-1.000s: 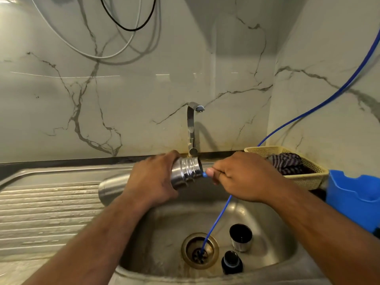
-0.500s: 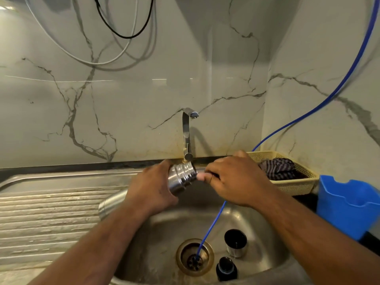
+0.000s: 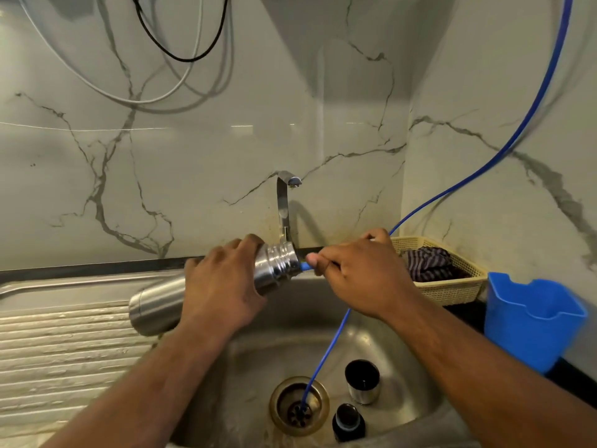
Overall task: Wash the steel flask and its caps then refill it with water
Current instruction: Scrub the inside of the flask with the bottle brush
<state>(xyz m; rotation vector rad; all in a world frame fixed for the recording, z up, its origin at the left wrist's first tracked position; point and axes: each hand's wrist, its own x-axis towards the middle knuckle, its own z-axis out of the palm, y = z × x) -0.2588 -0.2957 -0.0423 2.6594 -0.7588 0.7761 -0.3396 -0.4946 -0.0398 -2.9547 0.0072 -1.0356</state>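
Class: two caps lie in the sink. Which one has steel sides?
The cup-shaped cap, right of the drain; the smaller cap, nearer the viewer, is mostly black.

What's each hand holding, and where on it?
Left hand grips the steel flask just below its threaded neck; right hand pinches the blue tube at the flask's mouth.

**One held, two set down**

My left grip (image 3: 223, 292) holds the steel flask (image 3: 155, 305) nearly level over the sink (image 3: 258, 360), its threaded mouth pointing right and meeting the blue tube (image 3: 326, 354). The steel cap (image 3: 361, 381) stands open-end up beside the black cap (image 3: 348, 421) on the sink floor.
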